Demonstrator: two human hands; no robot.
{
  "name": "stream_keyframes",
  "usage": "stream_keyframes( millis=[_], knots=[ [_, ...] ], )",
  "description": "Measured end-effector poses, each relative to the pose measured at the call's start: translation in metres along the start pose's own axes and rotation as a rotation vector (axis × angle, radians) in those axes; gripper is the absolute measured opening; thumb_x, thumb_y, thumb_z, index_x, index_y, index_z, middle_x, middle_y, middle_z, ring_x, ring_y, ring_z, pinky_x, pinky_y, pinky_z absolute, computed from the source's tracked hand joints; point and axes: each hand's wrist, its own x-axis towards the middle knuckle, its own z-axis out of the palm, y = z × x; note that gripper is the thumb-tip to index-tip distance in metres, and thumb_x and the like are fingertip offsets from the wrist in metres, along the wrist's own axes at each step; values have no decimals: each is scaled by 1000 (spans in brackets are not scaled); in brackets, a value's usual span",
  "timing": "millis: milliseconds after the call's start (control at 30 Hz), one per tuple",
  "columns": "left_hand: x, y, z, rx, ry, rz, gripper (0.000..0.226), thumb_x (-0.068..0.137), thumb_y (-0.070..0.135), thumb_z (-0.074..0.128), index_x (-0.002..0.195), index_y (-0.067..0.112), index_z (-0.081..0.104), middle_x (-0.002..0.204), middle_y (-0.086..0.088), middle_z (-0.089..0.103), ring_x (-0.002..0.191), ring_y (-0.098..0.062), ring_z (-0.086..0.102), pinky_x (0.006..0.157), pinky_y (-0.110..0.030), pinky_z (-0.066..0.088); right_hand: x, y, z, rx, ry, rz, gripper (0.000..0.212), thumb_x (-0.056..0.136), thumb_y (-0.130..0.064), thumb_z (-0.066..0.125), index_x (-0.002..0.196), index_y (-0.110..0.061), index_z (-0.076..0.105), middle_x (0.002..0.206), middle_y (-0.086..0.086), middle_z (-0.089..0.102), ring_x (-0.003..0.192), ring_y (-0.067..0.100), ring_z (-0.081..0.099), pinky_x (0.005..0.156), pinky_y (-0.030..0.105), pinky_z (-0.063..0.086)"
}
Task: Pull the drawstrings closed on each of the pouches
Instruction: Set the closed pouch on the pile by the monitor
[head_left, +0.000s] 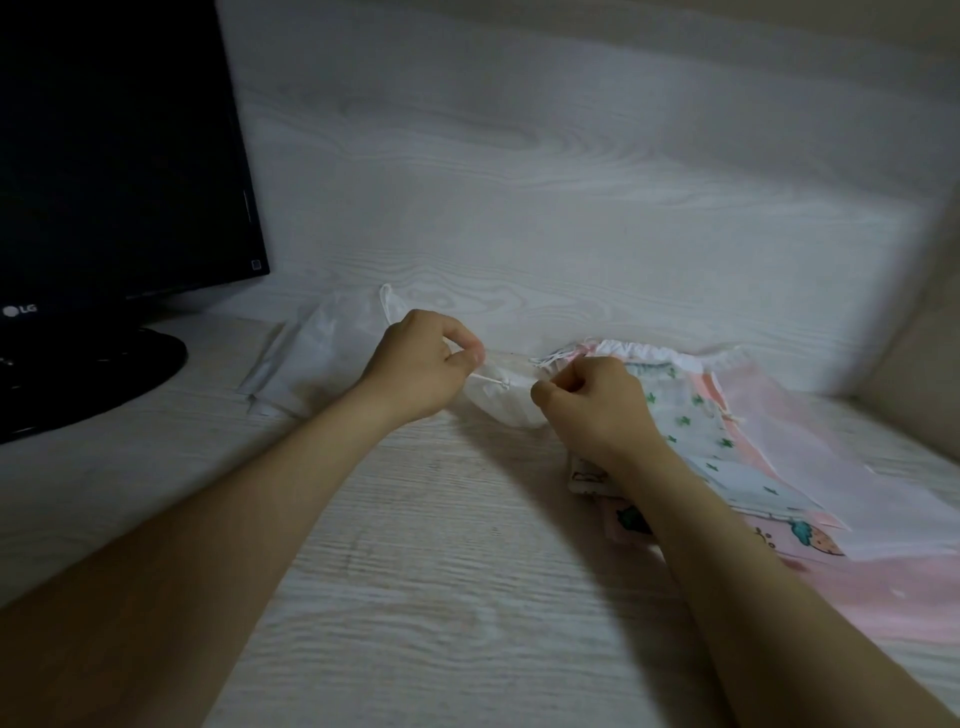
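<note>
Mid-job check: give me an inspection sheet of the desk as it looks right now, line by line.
Surface: pale wood-grain desk, dimly lit.
Job's things: white pouch between the hands, its drawstring running left; printed pouches piled at right; pale pouches lying at left.
Clutter: monitor on its stand at far left.
Grips: left hand pinches the drawstring; right hand pinches the white pouch's mouth.
Cables: nothing seen.
Surroundings: wood-grain wall behind the desk.
</note>
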Motion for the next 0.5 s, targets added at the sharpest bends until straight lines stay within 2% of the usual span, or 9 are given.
stream_keyframes(
  millis=[67,133,167,300,400,500],
  knots=[
    [0,-2,1,12,13,15,7,100,27,70,100,27,77,41,11,50,40,-3,48,59,-25,47,0,-1,2,-23,25,-20,31,83,-18,64,82,13,63,67,16,54,62,27,50,57,32,40],
    [0,-4,2,46,40,40,7,101,28,69,102,28,76,41,13,51,44,-3,51,66,-28,50,1,-1,4,-48,64,-48,29,81,-19,65,79,10,64,71,26,62,67,38,57,57,41,48],
    [-1,-5,3,71,55,55,7,101,29,69,104,30,76,43,13,53,47,-4,53,69,-31,54,1,-2,5,-58,79,-48,26,81,-19,65,77,7,66,73,24,65,70,37,60,59,44,51],
    [-2,-4,7,186,123,108,13,102,32,67,113,33,72,53,11,54,62,-7,56,73,-37,57,1,-3,9,-92,141,-10,16,80,-26,63,68,-17,59,68,-1,64,68,20,61,57,30,45],
    [-4,0,10,269,163,159,18,104,34,63,121,34,68,67,13,56,79,-18,62,77,-40,55,0,-5,13,-140,225,40,14,79,-31,60,74,-18,61,76,-1,66,72,22,62,63,34,53],
    [-4,2,14,344,194,199,21,106,36,58,125,32,65,78,8,63,90,-28,67,79,-41,54,0,-7,17,-169,299,7,13,85,-29,58,84,-16,61,90,2,63,76,23,61,68,38,55]
  ],
)
